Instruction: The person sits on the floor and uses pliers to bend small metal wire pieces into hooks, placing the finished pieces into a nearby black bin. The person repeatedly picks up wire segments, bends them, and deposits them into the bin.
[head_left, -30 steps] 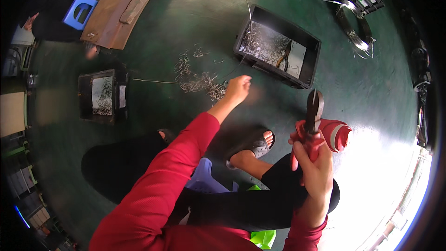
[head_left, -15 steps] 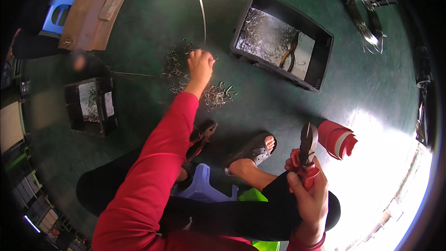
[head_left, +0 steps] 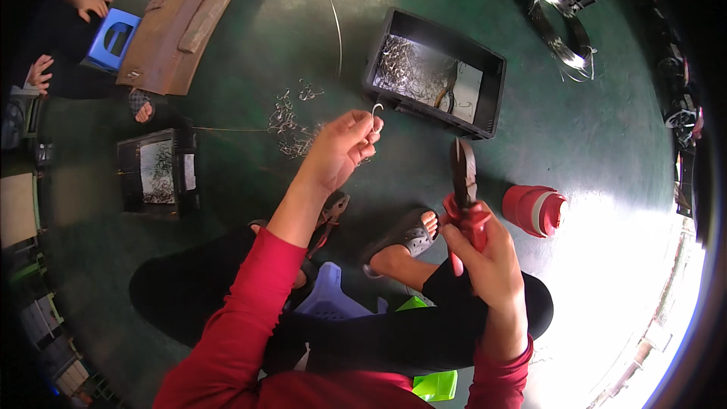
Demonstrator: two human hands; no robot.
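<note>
My left hand (head_left: 339, 153) pinches a small bent wire hook (head_left: 376, 108) between thumb and fingertips, raised above the floor. In my right hand (head_left: 494, 263) are diagonal cutting pliers (head_left: 464, 176); the fingers wrap the red handles and the jaws point away from me. A loose pile of wire hooks (head_left: 282, 123) lies on the floor beyond my left hand, which partly covers it. Another pair of pliers (head_left: 330, 212) rests on the floor beside my left forearm.
A black crate (head_left: 498, 98) with hooks and pliers stands ahead. At left is a smaller black crate (head_left: 135, 182). A wire coil (head_left: 562, 34) lies far right, a red cylindrical container (head_left: 522, 210) nearer. Another person sits far left by a blue stool (head_left: 113, 39) and wooden boards (head_left: 182, 23).
My left hand has risen from the pile, moving right and nearer with a hook in its fingertips. My right hand has brought the pliers forward and left. The whole view has shifted slightly.
</note>
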